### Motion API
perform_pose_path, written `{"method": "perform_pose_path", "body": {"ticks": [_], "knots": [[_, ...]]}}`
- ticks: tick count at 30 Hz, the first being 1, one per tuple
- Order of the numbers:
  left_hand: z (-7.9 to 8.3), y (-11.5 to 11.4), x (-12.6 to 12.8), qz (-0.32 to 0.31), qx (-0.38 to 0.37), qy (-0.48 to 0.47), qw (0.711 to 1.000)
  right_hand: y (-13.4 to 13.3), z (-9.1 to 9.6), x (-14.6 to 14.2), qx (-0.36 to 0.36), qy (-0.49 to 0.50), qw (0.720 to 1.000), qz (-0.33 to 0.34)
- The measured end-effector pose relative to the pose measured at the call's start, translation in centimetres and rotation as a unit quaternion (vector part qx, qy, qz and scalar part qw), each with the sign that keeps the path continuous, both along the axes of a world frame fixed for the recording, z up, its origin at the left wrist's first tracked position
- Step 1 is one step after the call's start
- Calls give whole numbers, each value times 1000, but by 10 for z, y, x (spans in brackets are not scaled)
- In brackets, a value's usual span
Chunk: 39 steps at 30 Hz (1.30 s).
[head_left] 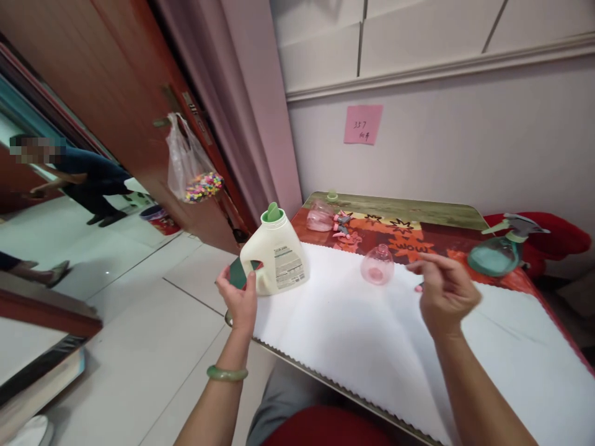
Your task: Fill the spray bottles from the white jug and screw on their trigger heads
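Gripped in the left hand [240,296] is a dark green cap [238,273], fingers curled round it just off the table's [437,214] left edge, beside the cream detergent jug [275,257] at the white cloth's [372,334] left corner; the jug, open at its green spout, looks heavy, rigid and best taken by its side handle, contents unseen. The right hand [445,292], loosely curled, seems to pinch a small pink piece [419,287]. Clear pink bulb bottle [377,264] mid-cloth appears empty, light and slippery; green spray bottle [498,251] stands at the right edge.
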<state>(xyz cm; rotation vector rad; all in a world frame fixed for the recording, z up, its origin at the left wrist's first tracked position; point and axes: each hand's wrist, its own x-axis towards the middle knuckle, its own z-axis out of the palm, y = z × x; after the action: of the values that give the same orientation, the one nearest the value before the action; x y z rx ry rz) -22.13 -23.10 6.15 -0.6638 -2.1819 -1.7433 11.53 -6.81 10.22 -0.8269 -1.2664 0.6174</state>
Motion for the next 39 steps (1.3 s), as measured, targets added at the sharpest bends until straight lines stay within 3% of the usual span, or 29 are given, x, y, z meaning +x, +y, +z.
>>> {"method": "perform_pose_path", "body": {"ticks": [4, 7, 10, 14, 18, 23, 27, 31, 34, 37, 39], "knots": [[-1, 17, -13, -34, -20, -56, 998, -18, -7, -59, -65, -8, 970, 234], [3, 31, -16, -52, -41, -71, 995, -20, -30, -102, -181, 47, 934, 303], [16, 37, -18, -59, -71, -59, 994, -18, -57, -128, -266, 50, 900, 341], [48, 33, -19, -73, -140, -2, 987, -14, -86, -133, -313, 21, 874, 373], [76, 30, -7, -91, -215, 70, 970, -10, -94, -127, -302, 21, 845, 442], [85, 38, 21, -104, -280, 147, 943, -11, -84, -125, -294, 74, 798, 521], [86, 45, 36, -128, -316, 228, 912, -12, -80, -126, -281, 108, 809, 505], [86, 41, 38, -207, -260, 263, 906, -6, -83, -127, -291, 130, 823, 470], [76, 28, 26, -183, -203, 226, 935, -2, -85, -128, -298, 135, 820, 470], [54, 12, 5, -129, -84, 56, 986, 0, -86, -130, -295, 141, 819, 471], [36, 4, -9, -153, 11, -108, 982, 2, -88, -132, -289, 143, 820, 472]]}}
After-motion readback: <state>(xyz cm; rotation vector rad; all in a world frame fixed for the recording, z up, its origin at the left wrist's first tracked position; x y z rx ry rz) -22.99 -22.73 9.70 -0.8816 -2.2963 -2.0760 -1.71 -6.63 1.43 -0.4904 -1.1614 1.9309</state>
